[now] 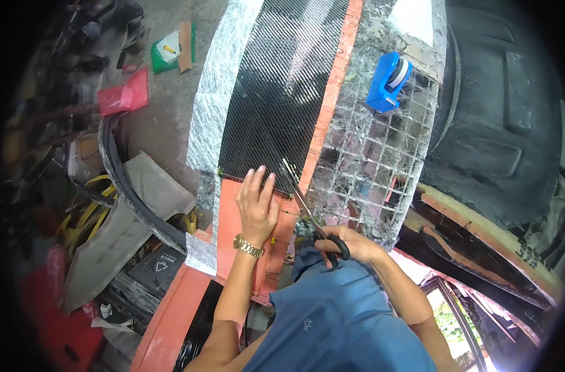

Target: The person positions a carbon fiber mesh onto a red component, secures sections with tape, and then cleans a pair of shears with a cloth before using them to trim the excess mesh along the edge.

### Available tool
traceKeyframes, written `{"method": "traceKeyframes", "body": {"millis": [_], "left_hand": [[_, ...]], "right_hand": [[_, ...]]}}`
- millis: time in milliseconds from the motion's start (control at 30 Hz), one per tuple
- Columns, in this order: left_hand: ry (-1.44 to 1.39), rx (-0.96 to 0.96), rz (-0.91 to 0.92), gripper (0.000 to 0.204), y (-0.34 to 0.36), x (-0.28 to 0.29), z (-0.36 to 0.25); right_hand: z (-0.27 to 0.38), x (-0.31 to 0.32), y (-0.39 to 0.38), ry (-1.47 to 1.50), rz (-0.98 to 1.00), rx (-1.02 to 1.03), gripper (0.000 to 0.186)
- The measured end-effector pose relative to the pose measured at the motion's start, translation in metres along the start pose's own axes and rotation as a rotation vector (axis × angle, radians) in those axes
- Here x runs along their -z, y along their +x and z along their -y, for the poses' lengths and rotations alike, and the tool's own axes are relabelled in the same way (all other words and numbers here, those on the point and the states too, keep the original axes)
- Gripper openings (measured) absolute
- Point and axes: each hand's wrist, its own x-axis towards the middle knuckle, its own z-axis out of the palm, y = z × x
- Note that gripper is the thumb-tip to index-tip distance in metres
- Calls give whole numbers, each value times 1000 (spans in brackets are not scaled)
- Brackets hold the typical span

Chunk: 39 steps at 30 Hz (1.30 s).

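A sheet of black woven cloth (pixel 276 99), which looks like carbon fibre, stretches away from me over an orange-red board (pixel 233 217). My left hand (pixel 256 204) lies on its near edge with fingers stretched out flat; a gold-coloured wristwatch (pixel 248 246) circles that wrist. In my right hand (pixel 352 243) is a pair of scissors (pixel 306 207) with black handles, held at the cloth's near right corner. The blades point up and left, over the cloth. Whether they have cut into the weave cannot be made out.
Beside the cloth on the right, a blue tape dispenser (pixel 385 87) stands on a wire-grid surface (pixel 382 155). Whitish fibre matting (pixel 211 118) runs along the left. A black curved strip (pixel 130 192), a grey panel (pixel 133 204) and clutter lie farther left. Large dark moulded panels (pixel 506 111) flank the right.
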Motion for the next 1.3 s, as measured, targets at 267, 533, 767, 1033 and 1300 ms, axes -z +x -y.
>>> {"method": "traceKeyframes", "body": {"millis": [267,533,767,1033,1300], "left_hand": [[-13,-91,-22,54,8,-14,7],[-36,-117,-121,41,16,-15,9],[-69,-107,-120,36,16,-19,13],[-61,-115,-107,34,19,-14,12],[-59,-116,-134,31,21,-7,7]], "right_hand": [[7,-6,3,-35,-19,7,30],[1,-10,8,-9,-66,36,36],[-2,-6,5,-32,-40,19,29],[-11,-1,6,-29,-19,30,28],[10,-14,9,-19,-91,11,25]]}}
